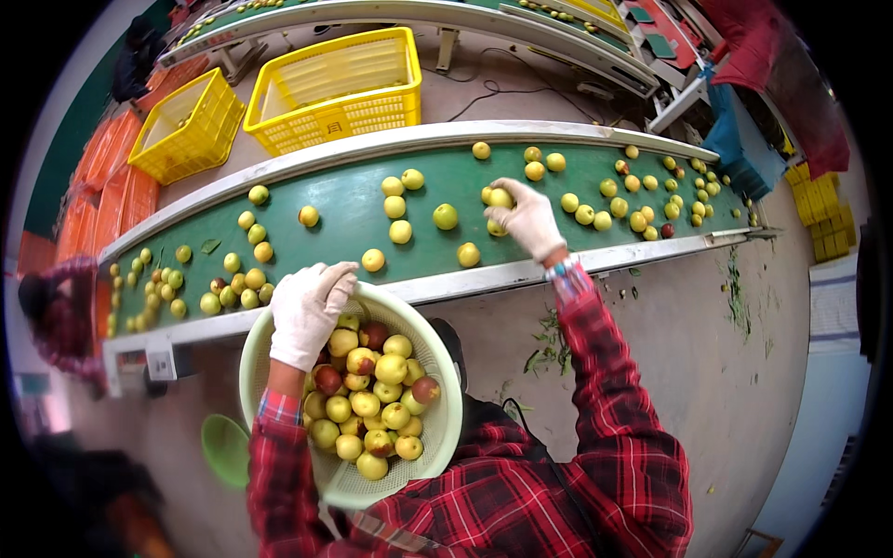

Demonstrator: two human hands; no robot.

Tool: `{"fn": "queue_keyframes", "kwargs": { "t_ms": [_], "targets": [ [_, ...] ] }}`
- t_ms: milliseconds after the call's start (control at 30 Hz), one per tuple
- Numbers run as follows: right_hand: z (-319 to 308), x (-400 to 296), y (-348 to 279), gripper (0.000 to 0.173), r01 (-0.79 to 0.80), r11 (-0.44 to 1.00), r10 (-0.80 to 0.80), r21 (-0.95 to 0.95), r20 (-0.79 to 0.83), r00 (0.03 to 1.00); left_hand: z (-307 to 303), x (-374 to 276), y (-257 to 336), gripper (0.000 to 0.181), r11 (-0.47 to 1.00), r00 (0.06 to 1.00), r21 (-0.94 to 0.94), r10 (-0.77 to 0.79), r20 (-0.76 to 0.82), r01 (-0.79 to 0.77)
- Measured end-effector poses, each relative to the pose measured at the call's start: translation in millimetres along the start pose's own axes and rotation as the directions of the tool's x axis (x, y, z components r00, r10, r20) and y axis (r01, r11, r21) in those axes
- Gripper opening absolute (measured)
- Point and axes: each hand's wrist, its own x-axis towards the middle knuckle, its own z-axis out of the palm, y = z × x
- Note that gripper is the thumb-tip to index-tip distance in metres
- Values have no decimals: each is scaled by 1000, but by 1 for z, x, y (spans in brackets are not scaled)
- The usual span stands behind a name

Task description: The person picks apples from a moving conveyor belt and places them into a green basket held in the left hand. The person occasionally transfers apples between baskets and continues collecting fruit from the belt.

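My left hand (307, 314), in a white glove, grips the far rim of a pale green plastic colander (438, 335). Inside lies a heap of yellow-green jujubes (365, 403), several with brown-red patches. The colander sits in front of my body, against the near edge of a green conveyor belt (342, 209). Over the belt, my gloved right hand (531, 220) closes its fingers and thumb around a yellow-green jujube (499, 198). Another jujube (496, 227) is partly hidden under that hand. More jujubes (445, 216) are scattered along the belt, denser towards both ends.
Pale metal rails (481, 273) border the belt. Beyond it stand a large yellow crate (335, 125) and a smaller yellow crate (192, 132), near orange crates (111, 167). A green basin (225, 450) is on the floor at left. Other people (63, 321) are at the belt's ends.
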Motion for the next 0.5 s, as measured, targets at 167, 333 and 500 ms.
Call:
{"fn": "queue_keyframes", "kwargs": {
  "t_ms": [167, 333, 500],
  "targets": [
    [14, -106, -123, 47, 321, 858, -389, 402, 98, 916, 9, 0, 6, 19, 1000, 1000, -3, 14, 0, -14],
    [23, -131, -171, 25, 525, 769, -632, 365, 303, 714, 13, 6, 19, 19, 1000, 1000, 2, 19, 11, -19],
    [21, -92, -147, 22, 566, 671, -691, 479, 126, 712, 18, 9, 32, 16, 998, 997, -20, 54, -60, -55]
  ]
}}
